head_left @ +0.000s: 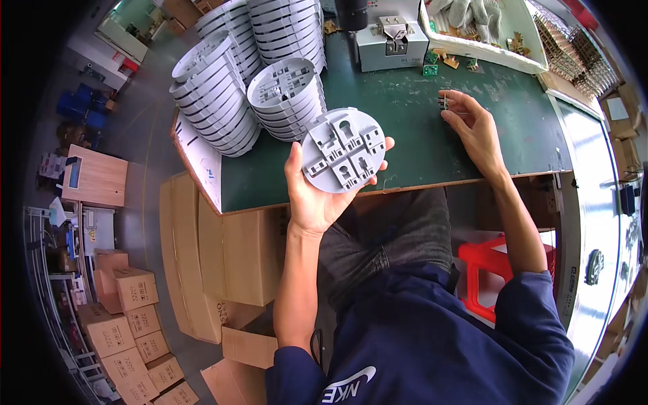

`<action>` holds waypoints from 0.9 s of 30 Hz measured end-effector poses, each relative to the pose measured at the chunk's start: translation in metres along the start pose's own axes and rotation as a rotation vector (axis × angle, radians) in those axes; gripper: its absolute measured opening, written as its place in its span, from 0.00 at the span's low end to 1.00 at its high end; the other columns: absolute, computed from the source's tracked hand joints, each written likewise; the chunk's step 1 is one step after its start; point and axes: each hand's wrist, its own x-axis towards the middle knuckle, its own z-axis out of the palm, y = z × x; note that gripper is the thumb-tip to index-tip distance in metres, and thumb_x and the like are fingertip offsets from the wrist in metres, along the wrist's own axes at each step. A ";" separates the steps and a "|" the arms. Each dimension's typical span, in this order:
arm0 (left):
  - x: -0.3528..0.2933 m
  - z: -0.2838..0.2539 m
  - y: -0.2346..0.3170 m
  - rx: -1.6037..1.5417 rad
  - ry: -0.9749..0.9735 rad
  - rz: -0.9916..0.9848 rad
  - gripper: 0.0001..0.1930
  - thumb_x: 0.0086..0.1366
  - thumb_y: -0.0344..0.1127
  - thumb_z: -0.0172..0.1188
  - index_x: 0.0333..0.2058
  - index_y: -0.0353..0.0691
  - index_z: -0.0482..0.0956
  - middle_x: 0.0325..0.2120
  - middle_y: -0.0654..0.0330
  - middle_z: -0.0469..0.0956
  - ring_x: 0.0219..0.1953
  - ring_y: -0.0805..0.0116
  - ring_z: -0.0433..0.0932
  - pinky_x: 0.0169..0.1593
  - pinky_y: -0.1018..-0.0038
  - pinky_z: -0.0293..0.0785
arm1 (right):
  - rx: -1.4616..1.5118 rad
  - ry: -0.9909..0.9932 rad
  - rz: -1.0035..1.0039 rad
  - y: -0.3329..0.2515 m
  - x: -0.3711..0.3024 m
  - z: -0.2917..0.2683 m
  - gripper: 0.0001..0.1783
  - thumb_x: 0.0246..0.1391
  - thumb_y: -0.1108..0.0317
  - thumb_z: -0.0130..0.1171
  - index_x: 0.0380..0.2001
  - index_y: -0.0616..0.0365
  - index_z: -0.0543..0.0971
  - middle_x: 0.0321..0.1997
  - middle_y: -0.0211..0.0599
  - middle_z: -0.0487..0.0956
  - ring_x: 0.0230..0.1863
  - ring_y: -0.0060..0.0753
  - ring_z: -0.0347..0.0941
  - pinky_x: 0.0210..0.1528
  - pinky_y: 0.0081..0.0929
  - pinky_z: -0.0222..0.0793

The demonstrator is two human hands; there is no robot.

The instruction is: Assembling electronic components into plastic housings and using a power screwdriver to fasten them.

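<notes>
A round grey plastic base (342,154) with moulded slots and raised walls rests tilted in my left hand (314,206), whose thumb and fingers grip its rim. This is just above the front edge of a green-topped workbench (412,152). Over the bench to the right, my right hand (478,131) is closed in a pinch on a small metal piece (443,102); its exact kind is too small to tell. Left of the held base stands a stack of similar grey bases (287,101), with several more tall stacks (216,101) beside and behind it.
A grey machine with a metal fixture (393,47) stands at the back. Near it lie small green and brass-coloured parts (432,64). A white tray (493,50) holds a glove and loose parts. Cardboard boxes (236,256) stand below left, a red stool (482,273) below right.
</notes>
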 end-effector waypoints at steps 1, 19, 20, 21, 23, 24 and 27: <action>0.000 -0.001 0.000 0.029 -0.007 0.006 0.48 0.68 0.71 0.49 0.70 0.33 0.59 0.64 0.22 0.62 0.56 0.36 0.78 0.53 0.56 0.81 | 0.006 0.000 0.009 0.000 -0.001 0.000 0.20 0.64 0.73 0.63 0.59 0.57 0.79 0.43 0.27 0.77 0.45 0.16 0.74 0.53 0.18 0.72; 0.034 0.020 -0.020 2.073 0.304 0.452 0.45 0.55 0.53 0.76 0.65 0.35 0.69 0.65 0.43 0.68 0.65 0.48 0.66 0.67 0.57 0.62 | 0.396 -0.056 0.017 -0.004 -0.003 -0.008 0.21 0.62 0.70 0.67 0.56 0.62 0.80 0.49 0.29 0.83 0.49 0.18 0.76 0.54 0.22 0.73; 0.039 0.015 -0.024 2.144 0.289 0.424 0.48 0.52 0.57 0.77 0.65 0.36 0.68 0.66 0.40 0.64 0.65 0.38 0.62 0.66 0.48 0.61 | 0.439 -0.078 0.003 -0.009 -0.004 -0.009 0.22 0.60 0.68 0.69 0.57 0.62 0.80 0.50 0.29 0.83 0.50 0.19 0.77 0.57 0.24 0.73; 0.043 0.012 -0.028 2.133 0.273 0.433 0.48 0.52 0.57 0.77 0.65 0.36 0.68 0.66 0.40 0.64 0.65 0.38 0.62 0.66 0.48 0.61 | 0.464 -0.101 -0.004 -0.016 -0.007 -0.009 0.22 0.61 0.68 0.68 0.57 0.61 0.80 0.50 0.30 0.83 0.51 0.21 0.77 0.58 0.26 0.74; 0.045 0.008 -0.035 2.335 0.282 0.395 0.50 0.50 0.60 0.78 0.65 0.38 0.69 0.67 0.40 0.63 0.69 0.41 0.60 0.70 0.51 0.58 | 0.492 -0.142 -0.015 -0.032 -0.012 -0.008 0.22 0.61 0.70 0.68 0.57 0.61 0.79 0.52 0.33 0.83 0.54 0.25 0.78 0.62 0.30 0.74; 0.046 0.014 -0.037 2.311 0.276 0.535 0.45 0.54 0.58 0.76 0.64 0.39 0.72 0.67 0.44 0.65 0.68 0.44 0.63 0.68 0.55 0.62 | 0.483 -0.134 -0.013 -0.036 -0.014 -0.009 0.22 0.61 0.70 0.68 0.57 0.61 0.79 0.52 0.33 0.83 0.54 0.25 0.78 0.62 0.30 0.74; 0.047 0.035 -0.031 1.774 0.139 0.595 0.31 0.59 0.51 0.74 0.58 0.41 0.79 0.63 0.46 0.71 0.63 0.47 0.70 0.62 0.56 0.70 | 0.559 -0.212 -0.046 -0.045 -0.021 -0.007 0.23 0.59 0.70 0.68 0.58 0.61 0.79 0.55 0.37 0.83 0.56 0.29 0.79 0.64 0.33 0.73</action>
